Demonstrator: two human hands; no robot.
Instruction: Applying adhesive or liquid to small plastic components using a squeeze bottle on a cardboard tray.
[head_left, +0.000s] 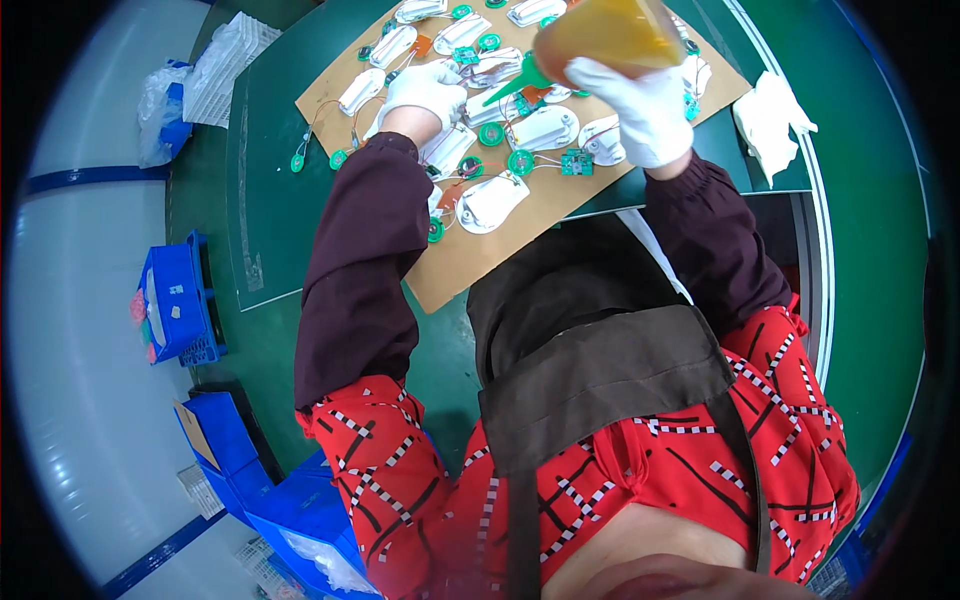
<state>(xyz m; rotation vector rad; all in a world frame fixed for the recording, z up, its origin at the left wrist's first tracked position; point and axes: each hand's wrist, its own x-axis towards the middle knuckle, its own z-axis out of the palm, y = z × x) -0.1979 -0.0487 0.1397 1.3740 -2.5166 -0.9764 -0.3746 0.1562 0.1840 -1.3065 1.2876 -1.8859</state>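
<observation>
Left hand (428, 92), upper centre-left, curled among white housings (448, 152), grip impossible to tell, while the green nozzle (514, 84), upper centre, likely wanted steady aim and light squeezes of the amber bottle (608, 38) the right hand (643, 118) clasped, upper right.

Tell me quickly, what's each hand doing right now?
White-gloved left hand: fingers bent over the white plastic housings; can't tell whether it grips one.
White-gloved right hand: closed around the amber bottle with the pointed green nozzle.
</observation>
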